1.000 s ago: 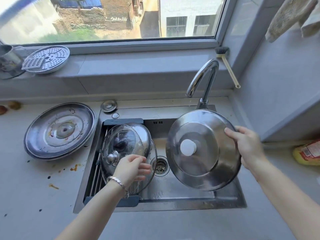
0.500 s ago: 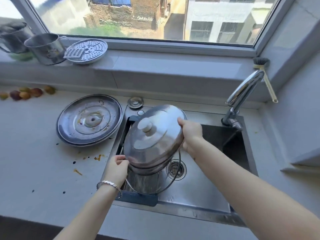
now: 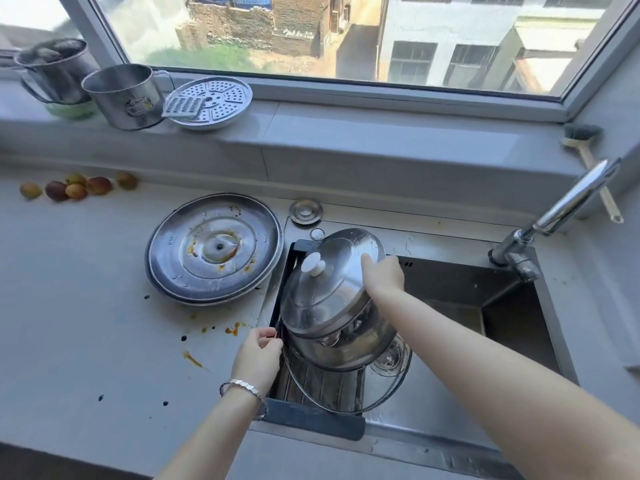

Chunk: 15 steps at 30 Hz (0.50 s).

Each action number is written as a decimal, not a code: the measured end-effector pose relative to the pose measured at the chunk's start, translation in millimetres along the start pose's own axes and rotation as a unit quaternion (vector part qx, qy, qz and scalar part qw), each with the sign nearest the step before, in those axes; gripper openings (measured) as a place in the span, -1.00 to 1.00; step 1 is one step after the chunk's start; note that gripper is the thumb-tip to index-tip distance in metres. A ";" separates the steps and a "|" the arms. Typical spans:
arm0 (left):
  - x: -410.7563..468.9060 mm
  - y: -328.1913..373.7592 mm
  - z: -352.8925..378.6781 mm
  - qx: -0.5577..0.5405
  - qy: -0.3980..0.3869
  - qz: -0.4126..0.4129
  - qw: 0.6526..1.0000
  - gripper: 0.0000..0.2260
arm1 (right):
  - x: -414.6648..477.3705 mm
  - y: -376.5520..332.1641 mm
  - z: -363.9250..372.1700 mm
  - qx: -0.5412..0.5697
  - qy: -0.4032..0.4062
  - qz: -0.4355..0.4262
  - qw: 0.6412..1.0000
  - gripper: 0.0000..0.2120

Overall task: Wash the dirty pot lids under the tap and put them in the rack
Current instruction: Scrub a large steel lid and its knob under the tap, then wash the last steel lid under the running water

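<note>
A steel lid with a white knob [image 3: 329, 289] lies tilted on top of other lids in the dark rack [image 3: 311, 415] over the sink's left side. My right hand [image 3: 382, 275] grips its far right rim. A glass lid [image 3: 391, 382] and another steel lid [image 3: 339, 355] lean beneath it. My left hand [image 3: 258, 358] holds the rack's left edge, fingers curled on it. A large dirty steel lid [image 3: 214, 247] with orange stains lies flat on the counter left of the sink.
The tap [image 3: 568, 209] stands at the sink's back right corner, with no water seen. A small round sink plug [image 3: 306, 211] lies behind the rack. Pots [image 3: 124, 95], a perforated steamer plate [image 3: 214, 102] and a brush [image 3: 588, 161] sit along the windowsill. Small fruits [image 3: 76, 187] and orange spills are on the counter.
My right hand carried the white-knobbed lid from under the tap leftward and set it down on the lids in the rack. My left hand moved from the glass lid to the rack's left edge.
</note>
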<state>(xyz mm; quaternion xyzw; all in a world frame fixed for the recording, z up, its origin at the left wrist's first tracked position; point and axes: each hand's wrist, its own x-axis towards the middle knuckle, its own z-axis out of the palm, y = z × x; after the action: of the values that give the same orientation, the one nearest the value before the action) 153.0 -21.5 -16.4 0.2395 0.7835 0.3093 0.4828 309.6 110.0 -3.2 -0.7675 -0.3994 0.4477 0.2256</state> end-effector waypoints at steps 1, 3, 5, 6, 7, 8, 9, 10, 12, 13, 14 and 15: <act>3.3 0.1 -0.6 0.002 -0.002 0.000 1.000 -0.89 | -1.6 -1.4 1.0 -0.070 0.001 -0.012 0.997 -0.58; 9.7 1.0 -1.2 0.003 -0.007 -0.001 1.000 -0.89 | -5.0 -4.2 2.2 -0.194 0.011 -0.047 0.980 -0.49; 15.4 2.1 -1.1 0.004 -0.011 -0.002 1.000 -0.89 | -6.7 -7.6 -1.3 -0.291 0.019 -0.068 0.954 -0.45; 17.5 3.3 -0.9 0.003 -0.012 -0.002 1.000 -0.90 | -6.4 -8.3 -4.3 -0.323 0.016 -0.064 0.944 -0.45; 20.2 4.2 -0.7 0.001 -0.012 -0.001 1.000 -0.90 | -5.6 -7.7 -7.5 -0.348 0.008 -0.054 0.936 -0.45; 22.6 5.2 -0.9 -0.003 -0.011 -0.002 1.000 -0.90 | -5.1 -5.9 -10.5 -0.367 -0.004 -0.044 0.929 -0.47; 25.5 6.3 -0.9 -0.009 -0.011 0.000 1.000 -0.90 | -4.7 -3.8 -12.8 -0.381 -0.015 -0.039 0.924 -0.48; 27.8 7.4 -1.1 -0.014 -0.012 -0.001 1.000 -0.90 | -4.5 -1.5 -14.3 -0.388 -0.023 -0.035 0.921 -0.49; 31.8 9.8 -1.8 -0.024 -0.012 0.000 1.000 -0.89 | -5.0 0.9 -16.8 -0.397 -0.025 -0.032 0.917 -0.46; 34.4 10.6 -2.1 -0.030 -0.010 -0.002 0.999 -0.89 | -6.0 0.7 -18.1 -0.407 -0.016 -0.032 0.913 -0.43; 37.7 12.0 -3.2 -0.042 -0.006 -0.009 0.999 -0.88 | -7.7 -0.4 -19.5 -0.419 -0.003 -0.037 0.907 -0.39; 42.3 13.1 -4.7 -0.063 -0.001 -0.022 0.998 -0.88 | -9.7 -2.1 -20.8 -0.426 0.007 -0.049 0.903 -0.38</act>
<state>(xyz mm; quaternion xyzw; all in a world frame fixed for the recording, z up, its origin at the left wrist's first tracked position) 132.1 14.9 -31.1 0.1917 0.7672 0.3465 0.5046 324.1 103.5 13.5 -0.7730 -0.5876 0.2180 -0.0987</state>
